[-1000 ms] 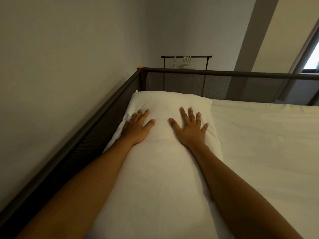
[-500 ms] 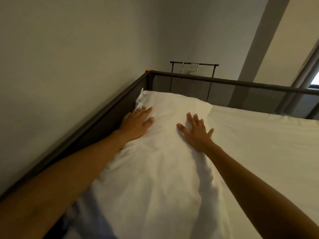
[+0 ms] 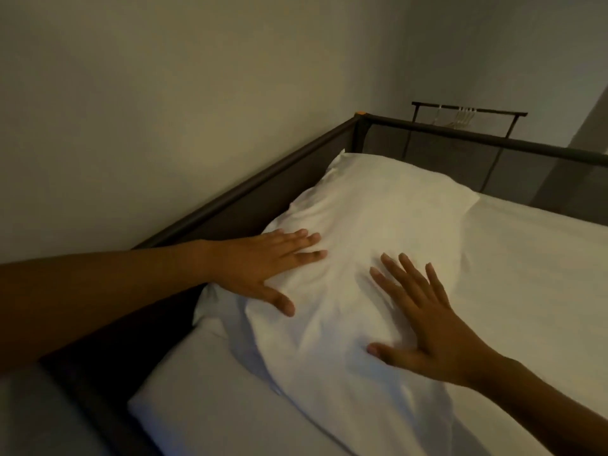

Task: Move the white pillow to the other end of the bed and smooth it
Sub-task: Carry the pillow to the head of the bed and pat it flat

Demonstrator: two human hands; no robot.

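Note:
The white pillow [image 3: 378, 232] lies lengthwise along the wall side of the bed, its far corner tucked into the corner of the dark bed frame [image 3: 250, 195]. My left hand [image 3: 263, 264] rests flat on the pillow's left edge, fingers spread. My right hand [image 3: 424, 320] lies flat on the pillow's near right part, fingers apart. Neither hand grips the fabric. The pillowcase is creased between the two hands. A white sheet covers the mattress [image 3: 526, 274] underneath.
A plain wall [image 3: 164, 110] runs close along the left rail. The mesh end rail [image 3: 493, 159] closes the far end, with a black clothes rack [image 3: 467, 111] holding hangers behind it. A grey-blue cloth [image 3: 39, 413] shows at the lower left, outside the frame.
My view has swung left and pulled back. Both hands slid back along the pillow toward its near end, staying flat; the right hand has moved further down than the left.

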